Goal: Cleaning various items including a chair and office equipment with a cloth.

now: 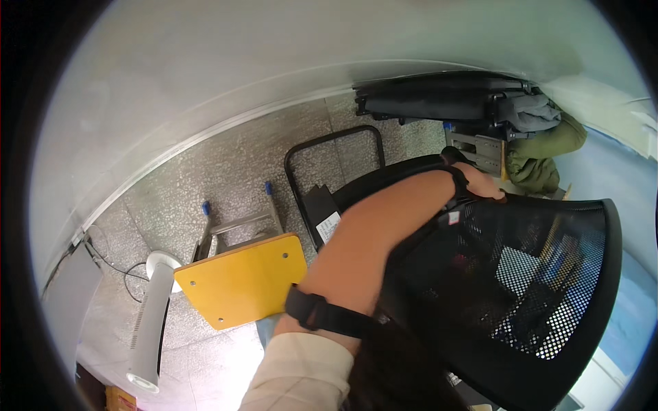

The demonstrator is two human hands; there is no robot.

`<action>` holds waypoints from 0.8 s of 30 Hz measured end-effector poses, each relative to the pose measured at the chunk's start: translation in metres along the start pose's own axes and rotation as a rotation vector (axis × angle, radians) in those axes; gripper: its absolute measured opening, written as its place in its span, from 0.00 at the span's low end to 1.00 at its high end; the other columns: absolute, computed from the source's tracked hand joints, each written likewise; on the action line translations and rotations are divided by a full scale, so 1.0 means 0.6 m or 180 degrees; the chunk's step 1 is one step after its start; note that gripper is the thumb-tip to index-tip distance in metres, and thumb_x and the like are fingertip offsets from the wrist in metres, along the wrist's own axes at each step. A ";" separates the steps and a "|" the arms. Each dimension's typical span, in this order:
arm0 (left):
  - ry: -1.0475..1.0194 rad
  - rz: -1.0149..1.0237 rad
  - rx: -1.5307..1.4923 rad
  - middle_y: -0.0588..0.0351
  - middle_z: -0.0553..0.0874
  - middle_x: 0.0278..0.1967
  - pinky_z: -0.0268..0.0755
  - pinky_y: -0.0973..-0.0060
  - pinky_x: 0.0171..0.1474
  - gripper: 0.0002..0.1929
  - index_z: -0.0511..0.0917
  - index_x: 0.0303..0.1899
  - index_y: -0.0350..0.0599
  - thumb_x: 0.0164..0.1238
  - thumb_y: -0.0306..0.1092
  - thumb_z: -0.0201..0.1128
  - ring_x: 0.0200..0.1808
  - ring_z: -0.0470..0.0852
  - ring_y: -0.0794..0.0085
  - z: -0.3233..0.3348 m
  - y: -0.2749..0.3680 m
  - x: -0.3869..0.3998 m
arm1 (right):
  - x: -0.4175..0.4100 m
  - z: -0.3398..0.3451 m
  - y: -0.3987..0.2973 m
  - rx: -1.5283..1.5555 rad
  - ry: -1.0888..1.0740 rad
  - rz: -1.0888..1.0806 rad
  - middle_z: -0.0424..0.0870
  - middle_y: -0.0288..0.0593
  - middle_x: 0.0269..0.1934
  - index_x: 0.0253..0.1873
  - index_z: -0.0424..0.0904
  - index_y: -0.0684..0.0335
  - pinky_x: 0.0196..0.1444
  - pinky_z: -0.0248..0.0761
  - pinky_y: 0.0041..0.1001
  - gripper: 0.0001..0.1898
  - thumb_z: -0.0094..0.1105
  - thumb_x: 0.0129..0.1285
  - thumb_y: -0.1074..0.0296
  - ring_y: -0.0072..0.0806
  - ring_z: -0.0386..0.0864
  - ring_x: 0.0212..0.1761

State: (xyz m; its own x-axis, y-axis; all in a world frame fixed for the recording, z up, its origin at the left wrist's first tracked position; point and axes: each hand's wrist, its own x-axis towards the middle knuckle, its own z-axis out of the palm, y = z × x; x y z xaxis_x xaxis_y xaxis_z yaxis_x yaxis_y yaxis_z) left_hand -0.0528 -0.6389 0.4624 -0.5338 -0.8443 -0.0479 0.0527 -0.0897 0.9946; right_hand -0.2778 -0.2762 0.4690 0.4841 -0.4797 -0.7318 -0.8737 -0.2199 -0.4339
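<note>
My left hand (480, 184) rests on the edge of a black mesh office chair backrest (514, 287), and its fingers appear curled around the frame. A black strap crosses that hand, and a second black strap (329, 314) circles the forearm near the cream sleeve. Below the arm lies a dark part of the chair, mostly hidden. Beside the forearm are a black bent tube frame (334, 134) and a black piece bearing a white label (329, 226) with writing. My right hand is out of view. Dark hair hangs over the lower middle.
A yellow-panelled chair (241, 282) with metal legs stands left of my arm. Further left are a white tower-shaped appliance (149, 329) and a cable (128, 280). Folded black equipment (426, 100), grey cloth (529, 110) and green fabric (545, 149) lie along the wall.
</note>
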 end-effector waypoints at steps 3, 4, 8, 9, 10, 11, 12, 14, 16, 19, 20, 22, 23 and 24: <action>-0.0105 0.0227 -0.0267 0.51 0.66 0.62 0.54 0.65 0.62 0.29 0.64 0.61 0.46 0.68 0.57 0.39 0.62 0.63 0.58 -0.014 -0.004 -0.056 | -0.002 -0.009 0.010 -0.0041 0.0104 0.0041 0.74 0.68 0.26 0.61 0.54 0.66 0.32 0.70 0.47 0.31 0.54 0.57 0.60 0.64 0.74 0.29; -0.0246 0.0011 -0.0229 0.51 0.66 0.62 0.55 0.67 0.61 0.30 0.65 0.60 0.42 0.68 0.57 0.39 0.62 0.64 0.62 -0.016 -0.017 -0.071 | -0.003 -0.009 0.009 -0.0042 0.0099 0.0028 0.74 0.68 0.26 0.61 0.54 0.66 0.32 0.70 0.47 0.31 0.54 0.57 0.60 0.64 0.74 0.29; -0.0533 -0.0122 -0.1353 0.52 0.67 0.62 0.56 0.67 0.60 0.31 0.65 0.59 0.39 0.68 0.57 0.40 0.61 0.64 0.65 -0.007 -0.033 -0.189 | -0.018 -0.008 -0.007 -0.0008 0.0109 -0.0007 0.74 0.68 0.26 0.62 0.54 0.66 0.32 0.70 0.47 0.31 0.54 0.57 0.59 0.63 0.74 0.29; -0.0703 -0.0295 -0.1324 0.51 0.66 0.62 0.56 0.68 0.61 0.31 0.65 0.59 0.38 0.68 0.56 0.40 0.62 0.64 0.66 -0.007 -0.032 -0.217 | -0.016 -0.009 -0.013 -0.0002 0.0149 -0.0042 0.74 0.68 0.26 0.62 0.54 0.66 0.32 0.70 0.47 0.31 0.54 0.57 0.59 0.63 0.74 0.29; -0.0864 -0.0463 -0.1292 0.51 0.65 0.62 0.56 0.68 0.61 0.31 0.65 0.59 0.37 0.69 0.56 0.40 0.62 0.63 0.67 -0.006 -0.035 -0.239 | -0.011 -0.014 -0.017 -0.0003 0.0187 -0.0085 0.74 0.68 0.26 0.62 0.53 0.66 0.32 0.70 0.47 0.32 0.54 0.57 0.58 0.63 0.75 0.29; -0.0849 -0.0477 -0.1305 0.51 0.65 0.62 0.56 0.68 0.61 0.31 0.65 0.59 0.37 0.69 0.56 0.40 0.62 0.63 0.67 0.001 -0.036 -0.260 | -0.009 -0.019 -0.019 -0.0006 0.0229 -0.0126 0.74 0.68 0.26 0.62 0.53 0.65 0.31 0.70 0.46 0.32 0.54 0.57 0.58 0.63 0.75 0.29; -0.0767 -0.0302 -0.1260 0.50 0.64 0.63 0.56 0.68 0.62 0.31 0.63 0.60 0.37 0.69 0.56 0.40 0.62 0.62 0.66 0.010 -0.041 -0.283 | -0.004 -0.015 -0.022 0.0003 0.0292 -0.0175 0.74 0.68 0.26 0.63 0.52 0.65 0.31 0.70 0.46 0.32 0.54 0.58 0.57 0.63 0.75 0.30; -0.0692 -0.0128 -0.1198 0.49 0.63 0.63 0.55 0.69 0.63 0.31 0.62 0.61 0.37 0.69 0.56 0.39 0.63 0.62 0.65 0.018 -0.036 -0.301 | -0.007 -0.007 0.000 0.0002 0.0027 0.0159 0.75 0.68 0.27 0.63 0.51 0.64 0.33 0.70 0.47 0.33 0.54 0.58 0.57 0.63 0.75 0.31; -0.0447 -0.0225 -0.0847 0.49 0.61 0.64 0.50 0.67 0.65 0.32 0.60 0.62 0.39 0.68 0.57 0.38 0.65 0.57 0.62 0.019 -0.022 -0.301 | -0.007 -0.006 0.024 0.0015 -0.0039 0.0145 0.76 0.69 0.32 0.65 0.48 0.59 0.37 0.69 0.47 0.34 0.54 0.58 0.56 0.62 0.76 0.33; -0.0098 -0.0316 -0.0365 0.48 0.58 0.66 0.42 0.65 0.67 0.33 0.57 0.64 0.42 0.67 0.59 0.36 0.68 0.51 0.59 0.026 0.007 -0.275 | 0.000 0.009 0.047 -0.0157 -0.0305 0.0975 0.75 0.71 0.34 0.65 0.49 0.58 0.38 0.69 0.46 0.34 0.53 0.58 0.56 0.63 0.76 0.34; 0.0015 -0.0332 -0.0211 0.48 0.56 0.67 0.40 0.65 0.68 0.34 0.57 0.65 0.43 0.66 0.60 0.36 0.69 0.49 0.57 0.030 0.016 -0.262 | -0.006 0.009 0.054 -0.0184 -0.0292 0.0992 0.75 0.71 0.34 0.65 0.49 0.58 0.38 0.69 0.46 0.34 0.53 0.58 0.56 0.63 0.76 0.34; 0.0153 -0.0185 -0.0267 0.48 0.56 0.67 0.40 0.65 0.68 0.34 0.56 0.65 0.44 0.66 0.59 0.36 0.69 0.49 0.57 0.043 -0.001 -0.228 | -0.010 0.007 0.025 -0.0048 -0.0244 0.0938 0.74 0.72 0.34 0.64 0.49 0.61 0.39 0.69 0.47 0.33 0.53 0.58 0.57 0.65 0.75 0.35; 0.0274 -0.0036 -0.0295 0.48 0.56 0.67 0.40 0.65 0.68 0.33 0.55 0.65 0.44 0.66 0.59 0.36 0.69 0.50 0.57 0.049 -0.018 -0.203 | -0.008 -0.001 -0.007 -0.0063 -0.0291 0.0910 0.74 0.72 0.34 0.64 0.49 0.61 0.39 0.69 0.47 0.33 0.53 0.58 0.57 0.65 0.75 0.35; 0.0388 0.0115 -0.0320 0.48 0.56 0.67 0.40 0.65 0.68 0.33 0.54 0.66 0.45 0.66 0.58 0.37 0.69 0.50 0.57 0.056 -0.036 -0.179 | -0.005 -0.014 -0.050 0.0001 0.0132 0.0302 0.74 0.71 0.32 0.63 0.50 0.64 0.37 0.70 0.47 0.32 0.52 0.58 0.58 0.65 0.75 0.33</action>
State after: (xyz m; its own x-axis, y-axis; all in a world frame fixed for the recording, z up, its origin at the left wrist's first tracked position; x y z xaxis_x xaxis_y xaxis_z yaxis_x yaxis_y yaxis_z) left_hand -0.0250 -0.5283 0.4489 -0.4241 -0.9052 -0.0292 0.1575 -0.1055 0.9819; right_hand -0.2533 -0.2749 0.4887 0.3969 -0.5330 -0.7473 -0.9155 -0.1715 -0.3640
